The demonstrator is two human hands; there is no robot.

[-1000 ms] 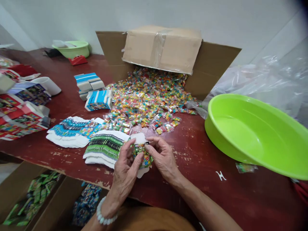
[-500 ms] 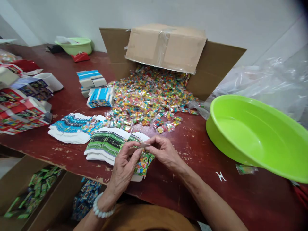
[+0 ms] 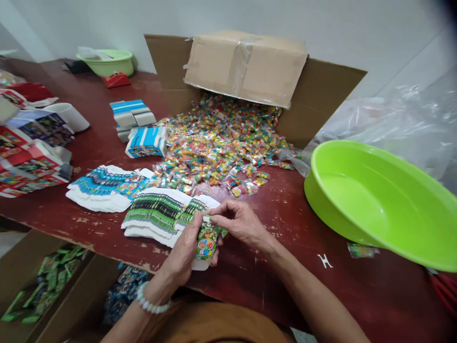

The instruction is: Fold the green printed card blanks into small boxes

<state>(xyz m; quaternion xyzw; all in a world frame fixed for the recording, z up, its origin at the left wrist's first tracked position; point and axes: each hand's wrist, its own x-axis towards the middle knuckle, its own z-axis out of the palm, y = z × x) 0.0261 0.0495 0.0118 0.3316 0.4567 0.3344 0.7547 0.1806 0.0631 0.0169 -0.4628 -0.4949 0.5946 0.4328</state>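
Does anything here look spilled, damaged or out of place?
The cardboard box lies on its side, candy packets spilling from it across the table. One stray packet lies alone by the green basin. Paint is chipped near the left hand and right hand, which hold a printed carton.

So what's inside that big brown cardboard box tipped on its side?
Small clear packets of multicoloured pieces spill from the brown cardboard box onto the dark red table. Its taped top flap covers the back, so how deep the heap runs is hidden.
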